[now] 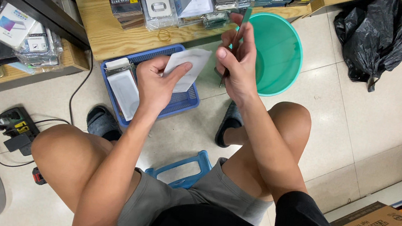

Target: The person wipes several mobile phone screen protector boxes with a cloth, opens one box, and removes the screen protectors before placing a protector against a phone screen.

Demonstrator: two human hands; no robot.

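Note:
My left hand (156, 80) grips a small white flat packet (188, 67) by its lower left corner, held up over a blue plastic basket (181, 104). My right hand (238, 63) is closed around a thin dark green tool (237, 37), like a pen or blade, pointing up and down just right of the packet. The two hands are close together, almost touching at the packet's edge. I sit on a low blue stool (184, 170), knees apart.
A teal bucket (281, 53) stands right of the hands. A wooden shelf (113, 34) holds packaged goods. White flat packs (124, 90) lie in the basket. A power strip (18, 128) with cables is at left, a black bag (374, 35) top right, a cardboard box (378, 224) bottom right.

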